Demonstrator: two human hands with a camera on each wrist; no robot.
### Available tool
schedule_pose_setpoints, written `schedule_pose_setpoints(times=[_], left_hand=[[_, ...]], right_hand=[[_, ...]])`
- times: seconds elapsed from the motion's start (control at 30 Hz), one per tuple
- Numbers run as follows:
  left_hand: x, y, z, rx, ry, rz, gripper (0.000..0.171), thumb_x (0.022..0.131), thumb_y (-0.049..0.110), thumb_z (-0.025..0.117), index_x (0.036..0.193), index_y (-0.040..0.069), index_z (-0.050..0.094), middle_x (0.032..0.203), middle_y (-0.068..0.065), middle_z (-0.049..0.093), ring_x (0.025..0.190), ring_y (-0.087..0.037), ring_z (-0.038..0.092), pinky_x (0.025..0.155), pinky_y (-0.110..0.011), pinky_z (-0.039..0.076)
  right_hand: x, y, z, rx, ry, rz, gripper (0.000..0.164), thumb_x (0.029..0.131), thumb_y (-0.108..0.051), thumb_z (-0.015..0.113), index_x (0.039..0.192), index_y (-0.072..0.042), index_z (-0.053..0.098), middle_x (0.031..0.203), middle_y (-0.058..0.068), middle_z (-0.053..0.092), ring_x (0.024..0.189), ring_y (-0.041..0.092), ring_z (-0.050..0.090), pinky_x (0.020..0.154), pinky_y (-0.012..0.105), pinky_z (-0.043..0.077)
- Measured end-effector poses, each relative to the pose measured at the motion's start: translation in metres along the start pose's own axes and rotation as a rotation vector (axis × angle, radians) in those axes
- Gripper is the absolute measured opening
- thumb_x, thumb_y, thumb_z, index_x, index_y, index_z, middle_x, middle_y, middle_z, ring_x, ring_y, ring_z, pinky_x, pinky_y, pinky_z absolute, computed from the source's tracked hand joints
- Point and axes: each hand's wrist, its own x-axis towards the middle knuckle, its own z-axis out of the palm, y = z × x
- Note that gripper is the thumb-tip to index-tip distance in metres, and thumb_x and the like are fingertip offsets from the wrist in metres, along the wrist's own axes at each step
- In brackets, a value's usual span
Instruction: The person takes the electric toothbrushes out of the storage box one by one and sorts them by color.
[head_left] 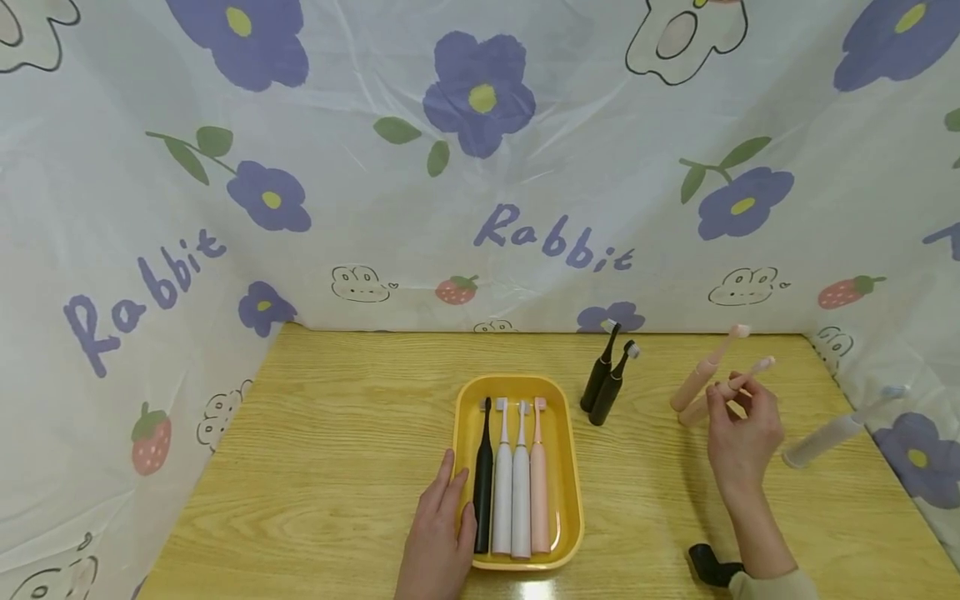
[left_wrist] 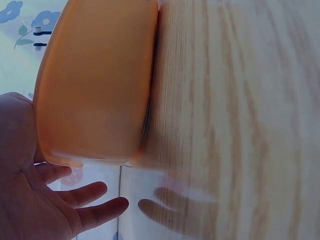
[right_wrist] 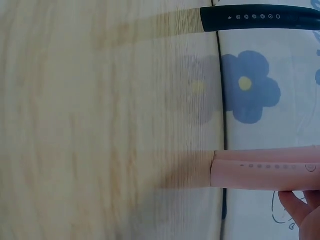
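My right hand (head_left: pixel 745 433) pinches the upper part of a pink electric toothbrush (right_wrist: pixel 260 175), which stands upright on the table. Just behind it is a second pink electric toothbrush (head_left: pixel 696 385), also upright. At the left side of a yellow tray (head_left: pixel 576 500), my left hand (head_left: pixel 438 533) rests with its fingers extended against the rim. Lying side by side inside the tray are a black toothbrush (head_left: pixel 483 492), two white toothbrushes (head_left: pixel 502 500) and a pink toothbrush (head_left: pixel 539 500). In the left wrist view, the tray's outer wall (left_wrist: pixel 95 85) fills much of the upper left.
Two black electric toothbrushes (head_left: pixel 606 392) stand between the tray and the pink pair. A white electric toothbrush (head_left: pixel 825 439) stands right of my right hand. A black object (head_left: pixel 705 565) is by my right wrist. Patterned cloth (head_left: pixel 360 192) hangs behind the wooden table (head_left: pixel 322 467).
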Motion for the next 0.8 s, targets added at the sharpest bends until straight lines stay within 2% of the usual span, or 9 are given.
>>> schedule_pose_setpoints(times=[0.13,0.37,0.57,0.7,0.8], left_hand=[[-0.0003,-0.0004,0.0004,-0.001,-0.004,-0.008,0.042,0.087,-0.002,0.074,0.127,-0.007,0.065,0.151,-0.023,0.049,0.120,-0.037,0.060,0.089,-0.049,0.058],[-0.0005,-0.0010,0.0009,-0.012,-0.018,-0.022,0.044,0.088,-0.001,0.073,0.131,-0.006,0.063,0.152,-0.022,0.048,0.122,-0.036,0.059,0.091,-0.050,0.057],[-0.0007,-0.0005,0.0009,-0.017,-0.001,-0.009,0.045,0.086,-0.002,0.074,0.130,-0.006,0.064,0.151,-0.023,0.050,0.121,-0.037,0.059,0.091,-0.050,0.057],[-0.0004,0.0003,0.0002,-0.013,0.004,-0.005,0.045,0.086,-0.002,0.075,0.129,-0.007,0.064,0.150,-0.023,0.050,0.121,-0.037,0.059,0.091,-0.050,0.057],[-0.0003,0.0000,0.0003,-0.010,0.005,-0.004,0.045,0.086,-0.002,0.075,0.129,-0.007,0.064,0.150,-0.023,0.050,0.121,-0.037,0.059,0.091,-0.050,0.057]], right_hand=[[0.0016,0.0004,0.0005,0.002,-0.008,-0.002,0.027,0.091,0.003,0.073,0.113,0.015,0.064,0.109,0.022,0.066,0.093,-0.015,0.057,0.076,0.002,0.046],[0.0020,0.0012,0.0012,0.041,-0.032,0.013,0.029,0.089,0.004,0.075,0.113,0.014,0.063,0.097,0.011,0.065,0.091,-0.009,0.058,0.076,0.003,0.048],[0.0021,0.0046,0.0043,-0.014,-0.055,0.047,0.034,0.089,0.004,0.075,0.118,0.013,0.061,0.102,0.004,0.063,0.091,-0.009,0.055,0.077,0.007,0.048],[0.0021,0.0069,0.0061,-0.034,-0.063,0.052,0.036,0.088,0.006,0.075,0.120,0.013,0.060,0.106,-0.006,0.059,0.090,-0.010,0.053,0.078,0.008,0.047],[0.0022,0.0066,0.0067,-0.048,-0.075,0.065,0.038,0.088,0.005,0.075,0.123,0.012,0.060,0.108,-0.003,0.060,0.089,-0.009,0.053,0.078,0.009,0.046]])
